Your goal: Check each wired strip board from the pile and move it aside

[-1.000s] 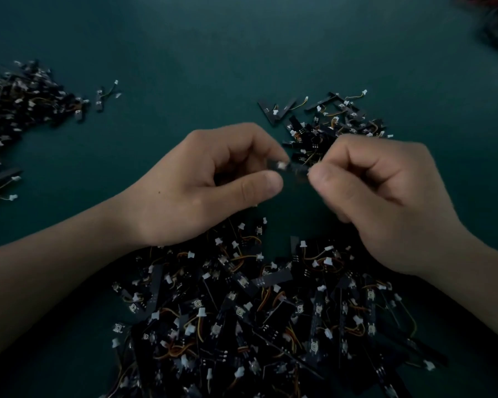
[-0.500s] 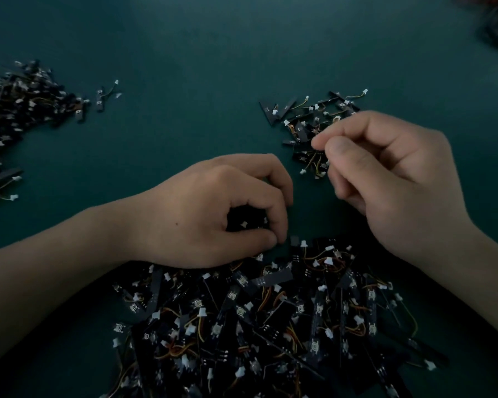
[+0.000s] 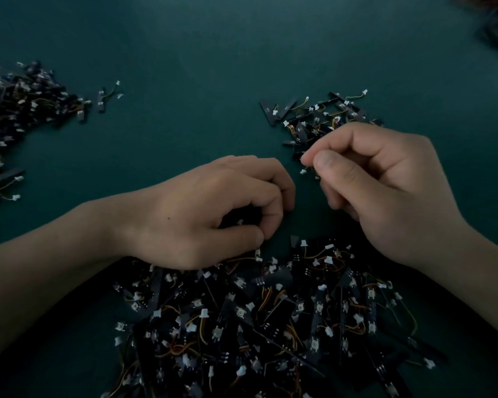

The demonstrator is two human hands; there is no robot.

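The board (image 3: 303,171) pinched by the right hand (image 3: 385,191) should be dropped gently on the small heap (image 3: 314,119); another board (image 3: 240,222) is gripped by the curled left hand (image 3: 202,214).

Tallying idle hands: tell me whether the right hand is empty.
No, the right hand pinches a thin wire whose white connector dangles just below the pinch.

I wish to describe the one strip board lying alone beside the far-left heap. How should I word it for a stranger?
On the green table, find the heap of boards at the far left edge. Just beyond its right tip lies a short black board, with a thin wire curving up to a white plug. Unlike its neighbours, it lies alone on bare green.
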